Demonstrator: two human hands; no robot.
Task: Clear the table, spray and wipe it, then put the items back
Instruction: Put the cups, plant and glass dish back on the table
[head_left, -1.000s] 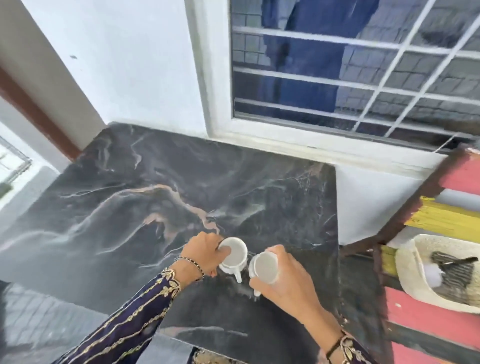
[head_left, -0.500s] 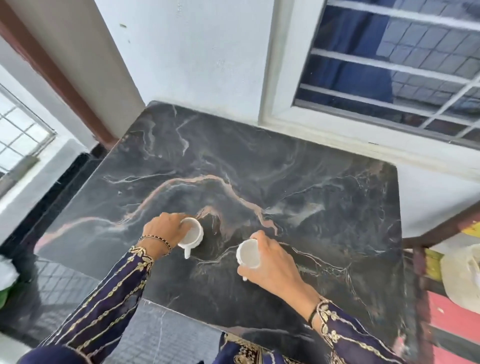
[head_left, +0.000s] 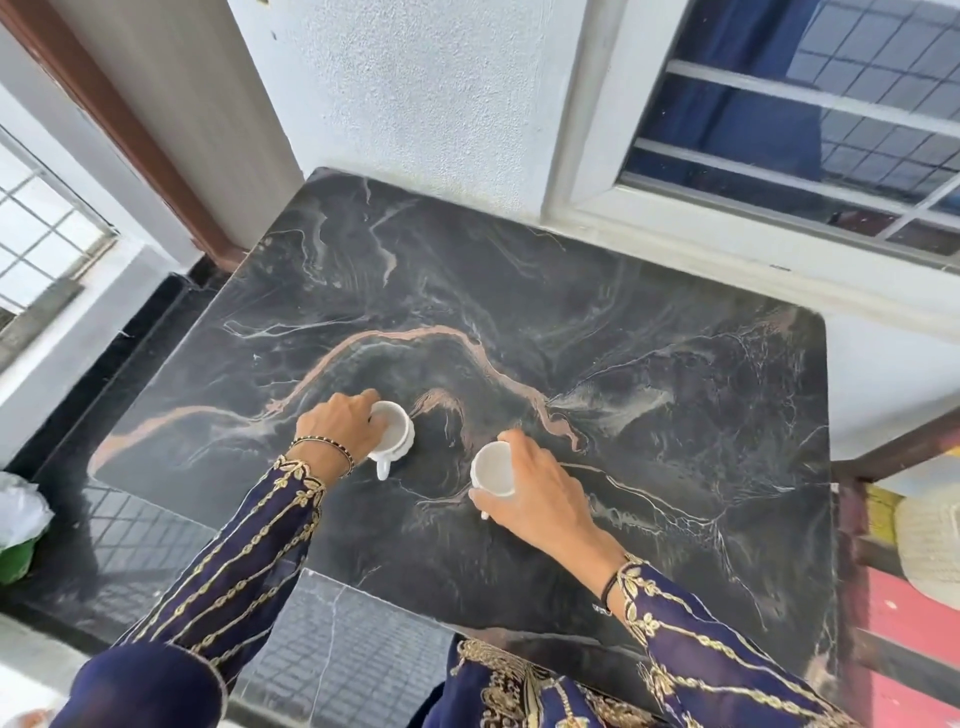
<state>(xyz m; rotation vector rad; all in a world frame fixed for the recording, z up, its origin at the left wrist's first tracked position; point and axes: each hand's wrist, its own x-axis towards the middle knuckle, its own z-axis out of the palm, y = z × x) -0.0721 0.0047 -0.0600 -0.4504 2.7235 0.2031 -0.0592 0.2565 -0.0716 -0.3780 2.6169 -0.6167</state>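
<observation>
A black marble table (head_left: 649, 374) with pink and white veins stands against the wall. My left hand (head_left: 340, 428) grips a small white cup (head_left: 394, 434) by its rim, the cup's handle pointing toward me. My right hand (head_left: 540, 493) grips a second white cup (head_left: 492, 470) from its right side. Both cups are empty and sit low over the middle of the tabletop, a short gap between them. I cannot tell whether they touch the surface.
A white wall and a barred window (head_left: 810, 119) back the table. At the right edge is a red and yellow wooden chair (head_left: 904, 613) holding a cream basket (head_left: 930, 545). A green and white thing (head_left: 15, 530) lies on the floor at the left.
Both hands have carried the cups from the table's near right part to its middle and spread them apart. The view has swung left, so the chair and basket are mostly out of frame.
</observation>
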